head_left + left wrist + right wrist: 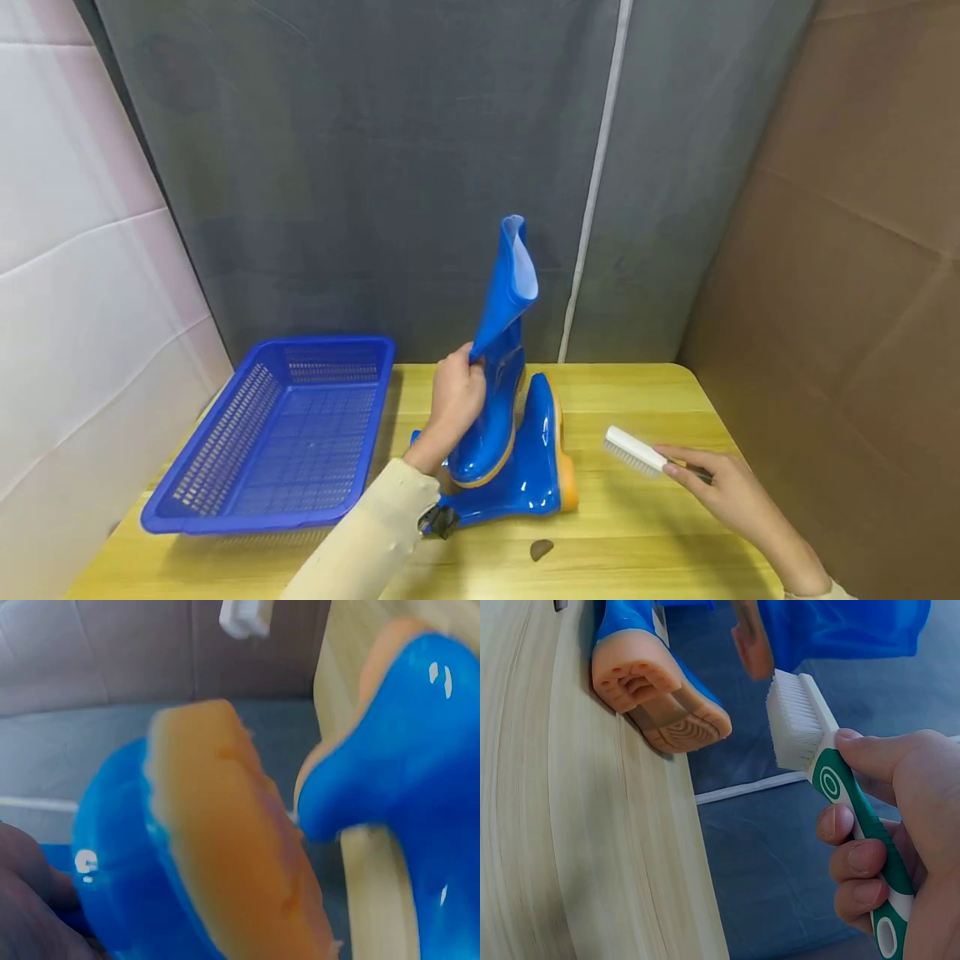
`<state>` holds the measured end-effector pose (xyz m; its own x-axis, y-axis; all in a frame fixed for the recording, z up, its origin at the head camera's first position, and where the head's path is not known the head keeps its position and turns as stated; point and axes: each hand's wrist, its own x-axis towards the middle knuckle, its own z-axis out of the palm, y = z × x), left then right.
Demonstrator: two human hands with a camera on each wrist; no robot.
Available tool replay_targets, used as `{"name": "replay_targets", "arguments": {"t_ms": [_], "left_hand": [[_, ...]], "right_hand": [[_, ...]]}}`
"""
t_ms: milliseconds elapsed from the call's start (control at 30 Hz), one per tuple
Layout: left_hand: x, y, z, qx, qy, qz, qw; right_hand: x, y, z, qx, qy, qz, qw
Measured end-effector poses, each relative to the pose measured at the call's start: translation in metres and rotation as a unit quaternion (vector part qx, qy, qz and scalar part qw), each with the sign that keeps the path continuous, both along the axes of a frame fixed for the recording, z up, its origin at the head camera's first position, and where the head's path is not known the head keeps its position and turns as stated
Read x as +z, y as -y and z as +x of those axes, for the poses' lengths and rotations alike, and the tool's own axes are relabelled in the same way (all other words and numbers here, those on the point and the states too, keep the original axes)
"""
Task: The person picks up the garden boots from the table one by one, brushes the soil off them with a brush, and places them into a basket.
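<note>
My left hand (459,390) grips a blue rain boot (491,408) by its shaft and holds it up, the white lining showing at its opening. In the left wrist view its orange sole (225,825) faces the camera side. Below and behind it, a second blue boot (536,467) lies on its side on the table, its orange sole (660,697) turned to the right. My right hand (731,496) holds a brush (859,802) with a white head, white bristles and a green and white handle. The brush is apart from both boots, bristles toward them.
A blue plastic basket (360,479) with slotted walls stands at the left of the wooden table (630,550). A small dark brown half-round piece (541,548) lies near the front. Grey cloth (375,167) hangs behind, and a brown panel (840,275) rises at the right.
</note>
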<state>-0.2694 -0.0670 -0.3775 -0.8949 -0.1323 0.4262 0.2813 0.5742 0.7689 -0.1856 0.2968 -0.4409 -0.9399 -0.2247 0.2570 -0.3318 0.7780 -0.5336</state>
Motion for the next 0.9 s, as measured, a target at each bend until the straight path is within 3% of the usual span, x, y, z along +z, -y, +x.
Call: {"name": "replay_targets", "arguments": {"t_ms": [267, 433, 700, 900], "left_hand": [[0.019, 0.058, -0.004, 0.072, -0.024, -0.045, 0.9961], [0.024, 0.093, -0.002, 0.094, -0.031, -0.068, 0.9928], [0.020, 0.137, -0.003, 0.149, -0.055, -0.093, 0.9829], [0.011, 0.158, -0.005, 0.165, -0.035, -0.098, 0.9808]], "right_hand": [[-0.006, 0.009, -0.002, 0.013, 0.015, -0.012, 0.9997], [-0.008, 0.013, 0.000, 0.016, 0.025, -0.018, 0.9994], [-0.008, 0.015, 0.003, 0.015, 0.038, -0.010, 0.9991], [-0.008, 0.014, 0.004, 0.020, 0.040, -0.010, 0.9989]]}}
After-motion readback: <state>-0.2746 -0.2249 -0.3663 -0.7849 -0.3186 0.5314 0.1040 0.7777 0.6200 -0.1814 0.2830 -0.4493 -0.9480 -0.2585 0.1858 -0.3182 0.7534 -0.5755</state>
